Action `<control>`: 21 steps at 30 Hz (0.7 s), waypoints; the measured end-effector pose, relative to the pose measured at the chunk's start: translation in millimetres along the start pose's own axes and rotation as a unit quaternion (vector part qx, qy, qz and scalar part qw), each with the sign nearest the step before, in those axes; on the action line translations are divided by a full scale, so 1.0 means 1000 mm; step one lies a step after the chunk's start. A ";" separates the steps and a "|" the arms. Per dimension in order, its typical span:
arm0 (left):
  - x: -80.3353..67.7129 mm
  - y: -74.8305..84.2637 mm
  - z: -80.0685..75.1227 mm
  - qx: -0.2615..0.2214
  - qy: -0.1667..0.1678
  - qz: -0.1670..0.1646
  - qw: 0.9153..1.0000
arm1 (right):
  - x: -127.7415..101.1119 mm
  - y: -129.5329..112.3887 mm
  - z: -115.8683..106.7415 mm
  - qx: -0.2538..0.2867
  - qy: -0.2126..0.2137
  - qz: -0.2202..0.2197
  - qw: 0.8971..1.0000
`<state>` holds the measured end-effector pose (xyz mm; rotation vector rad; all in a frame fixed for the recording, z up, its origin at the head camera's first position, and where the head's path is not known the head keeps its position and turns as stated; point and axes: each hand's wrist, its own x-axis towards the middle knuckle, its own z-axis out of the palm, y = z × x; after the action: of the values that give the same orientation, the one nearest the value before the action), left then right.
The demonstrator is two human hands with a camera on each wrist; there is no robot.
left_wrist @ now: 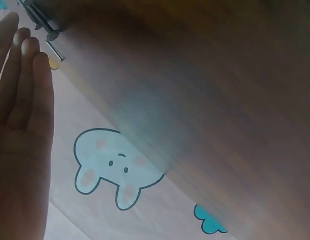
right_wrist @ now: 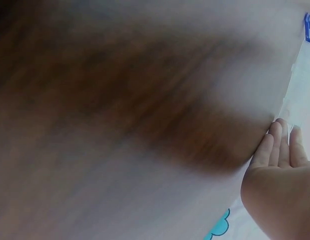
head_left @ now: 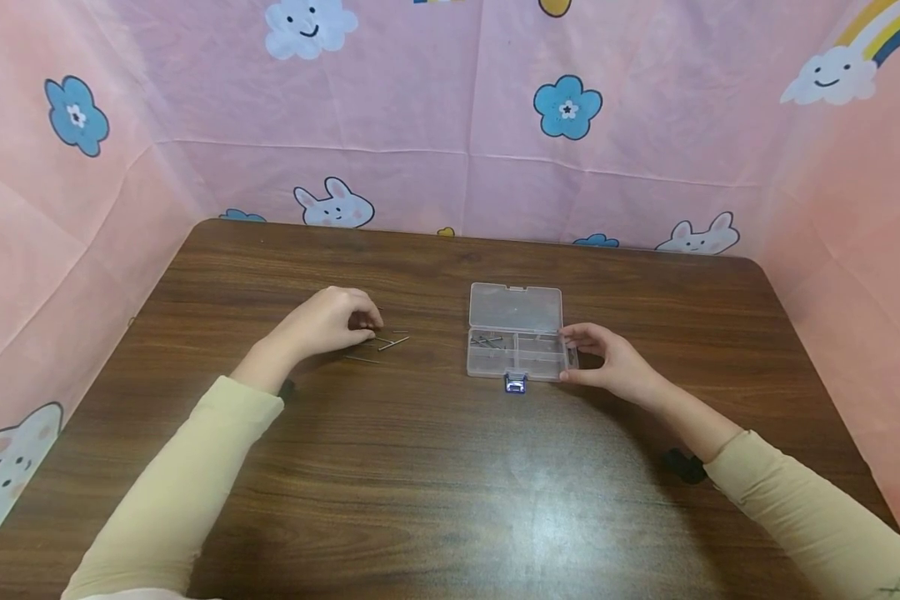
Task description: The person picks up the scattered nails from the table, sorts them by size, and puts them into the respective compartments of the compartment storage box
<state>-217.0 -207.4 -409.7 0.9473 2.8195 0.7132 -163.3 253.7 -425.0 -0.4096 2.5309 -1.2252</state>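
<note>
Loose nails lie toward the tabletop's far edge, left of the open box. Gathering seems underway: the left hand bends over them, pinch unclear; the right hand pinches the box's right side. Next probably calls for a precise fingertip grip.

head cam looked fwd & down over desk; wrist cams sat close, tilted, l grip & r grip at frame edges; head & l wrist both caught rabbit-print cloth.
</note>
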 end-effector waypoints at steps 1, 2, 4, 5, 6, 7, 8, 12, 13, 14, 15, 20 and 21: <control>-0.001 0.000 0.000 0.000 -0.002 0.000 1.000 | 0.000 0.000 0.000 0.000 0.000 0.000 1.000; -0.001 0.000 0.000 0.000 -0.004 -0.001 1.000 | 0.001 0.000 0.000 0.000 0.000 0.001 1.000; -0.002 0.000 -0.001 0.002 -0.008 0.000 1.000 | 0.001 0.000 0.000 0.000 0.000 0.002 1.000; -0.002 -0.001 -0.001 0.004 -0.011 0.000 1.000 | 0.001 0.000 0.000 0.000 0.000 0.002 1.000; -0.002 0.000 -0.001 0.006 -0.013 0.001 1.000 | 0.001 0.000 0.000 -0.001 -0.001 0.002 1.000; -0.002 0.000 -0.001 0.008 -0.015 0.002 1.000 | 0.002 0.000 0.000 -0.001 -0.002 0.002 1.000; -0.002 0.000 0.000 0.012 -0.016 0.004 1.000 | 0.002 0.000 0.000 -0.001 -0.002 0.002 1.000; -0.001 0.000 0.000 0.020 -0.019 0.007 1.000 | 0.002 0.000 -0.001 -0.001 -0.004 0.001 1.000; 0.000 0.000 0.000 0.021 -0.020 0.008 1.000 | 0.002 0.000 -0.001 0.000 -0.004 0.001 1.000; 0.000 0.000 0.001 0.021 -0.021 0.008 1.000 | 0.002 0.000 -0.001 0.000 -0.004 0.000 1.000; 0.001 0.000 0.001 0.021 -0.022 0.008 0.999 | 0.002 0.000 -0.001 -0.001 -0.004 0.000 1.000; 0.002 0.000 0.002 0.024 -0.027 0.009 0.999 | 0.001 0.001 0.000 -0.005 -0.002 -0.002 1.000; 0.003 0.000 0.003 0.024 -0.029 0.009 0.999 | 0.001 0.001 -0.001 -0.006 -0.002 -0.001 1.000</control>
<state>-218.5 -205.0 -412.3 0.9856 2.7942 0.6117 -164.6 254.1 -425.5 -0.4184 2.5353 -1.2103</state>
